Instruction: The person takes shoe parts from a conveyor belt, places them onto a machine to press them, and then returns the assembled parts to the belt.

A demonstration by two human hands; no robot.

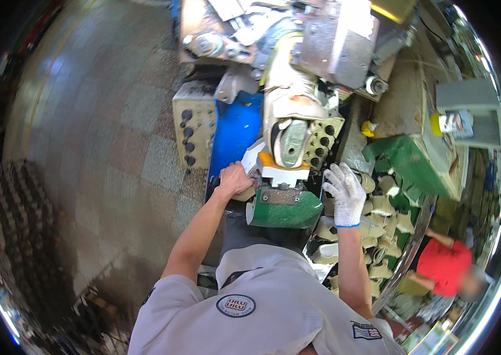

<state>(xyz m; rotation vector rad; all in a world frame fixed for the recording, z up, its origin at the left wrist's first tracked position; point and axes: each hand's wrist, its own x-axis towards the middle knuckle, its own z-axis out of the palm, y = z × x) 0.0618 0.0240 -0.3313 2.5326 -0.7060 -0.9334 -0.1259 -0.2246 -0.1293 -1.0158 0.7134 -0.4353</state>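
Observation:
In the middle of the machine [339, 50], a pale shoe upper [298, 100] with a light green sole side [293, 144] sits clamped, heel toward me. Just below its heel is a white block with an orange top [285, 174], mounted on a green rounded housing [286, 212]. My bare left hand [236, 179] is closed beside this block, at the left. A white piece [253, 155] shows by its fingertips; what the fingers grip is hidden. My right hand [345, 192], in a white knitted glove, is held with fingers apart and nothing in it, right of the green housing.
Several beige shoe uppers [383, 207] lie on a green surface beside my right arm. A green-sided bench [416, 163] stands at the right. Racks [17, 219] stand at far left on the tiled floor [102, 136]. A person in red [444, 266] is at the lower right.

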